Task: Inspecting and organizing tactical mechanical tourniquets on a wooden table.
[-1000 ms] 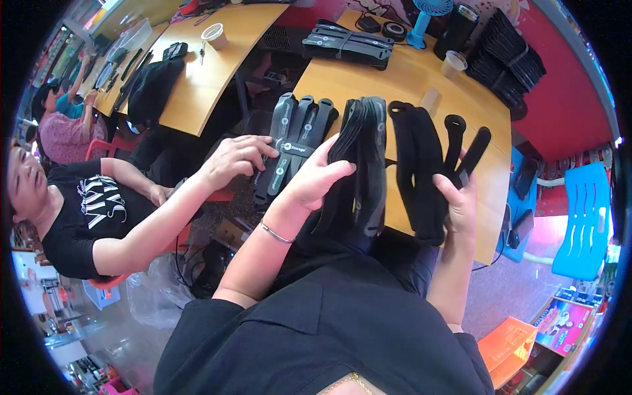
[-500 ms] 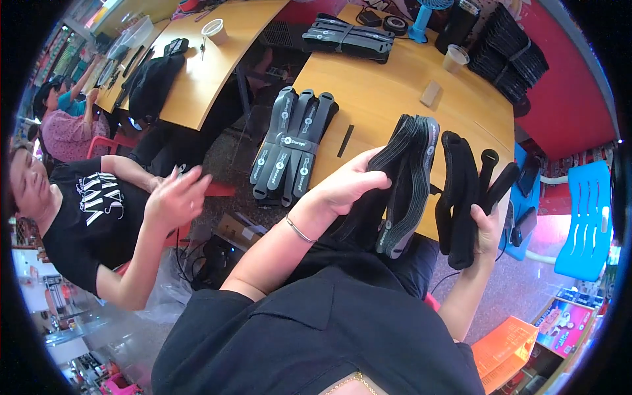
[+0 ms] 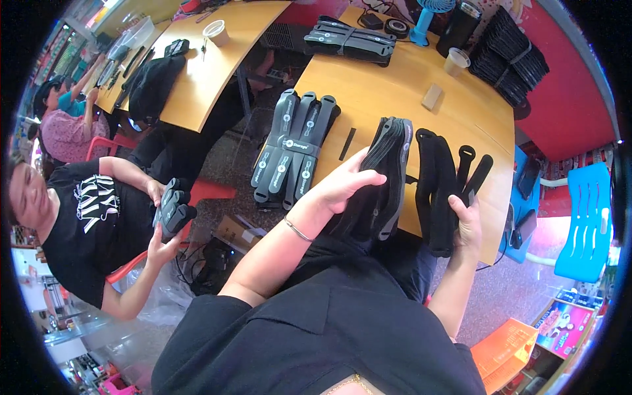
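In the head view, the left hand [image 3: 345, 187] gripped a thick stack [image 3: 395, 171] of grey-and-black straps over the surface's [image 3: 368, 92] near edge. Just right of it, the right hand [image 3: 466, 224] gripped black straps [image 3: 433, 197]. A banded bundle [image 3: 289, 148] lay at the surface's left edge; a co-worker [image 3: 92, 230] held a smaller grey bundle [image 3: 174, 207] in both hands.

A wooden worktable [image 3: 388, 85] stands by a red wall [image 3: 569, 82], with a second table [image 3: 191, 92] left, blue chair [image 3: 584, 227] right, and grey floor [image 3: 499, 289].
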A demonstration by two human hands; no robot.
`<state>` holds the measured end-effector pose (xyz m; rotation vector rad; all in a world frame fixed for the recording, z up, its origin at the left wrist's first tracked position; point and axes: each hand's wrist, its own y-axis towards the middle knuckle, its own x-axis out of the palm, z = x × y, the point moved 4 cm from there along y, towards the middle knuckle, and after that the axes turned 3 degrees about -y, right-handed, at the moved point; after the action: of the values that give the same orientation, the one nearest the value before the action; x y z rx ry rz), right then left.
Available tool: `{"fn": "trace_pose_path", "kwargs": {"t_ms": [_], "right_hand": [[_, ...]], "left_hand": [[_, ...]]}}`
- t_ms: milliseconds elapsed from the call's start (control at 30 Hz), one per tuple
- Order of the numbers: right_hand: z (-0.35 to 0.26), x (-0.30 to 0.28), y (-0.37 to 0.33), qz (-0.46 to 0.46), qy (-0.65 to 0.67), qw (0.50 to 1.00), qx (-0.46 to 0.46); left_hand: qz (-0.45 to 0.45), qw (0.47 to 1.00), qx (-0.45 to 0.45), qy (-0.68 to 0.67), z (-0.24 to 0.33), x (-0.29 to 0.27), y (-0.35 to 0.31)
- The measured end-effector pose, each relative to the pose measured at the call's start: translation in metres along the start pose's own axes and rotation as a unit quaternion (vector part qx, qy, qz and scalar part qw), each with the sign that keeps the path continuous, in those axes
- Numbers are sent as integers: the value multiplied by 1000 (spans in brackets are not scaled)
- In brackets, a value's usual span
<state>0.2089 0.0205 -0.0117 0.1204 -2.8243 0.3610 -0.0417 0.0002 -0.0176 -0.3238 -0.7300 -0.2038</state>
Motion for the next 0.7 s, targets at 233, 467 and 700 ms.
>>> {"fn": "trace_pose_path", "kwargs": {"t_ms": [233,467,700], "right_hand": [[0,3,1,31,-16,999,-1],[-15,19,-1,0,-114,992,-62],[-26,73,-15,-112,-166,975,-101]], "left_hand": [[6,999,15,-40,-4,1,2],[-9,982,-18,-187,-4,1,7],[65,994,25,87,-8,5,4]]}}
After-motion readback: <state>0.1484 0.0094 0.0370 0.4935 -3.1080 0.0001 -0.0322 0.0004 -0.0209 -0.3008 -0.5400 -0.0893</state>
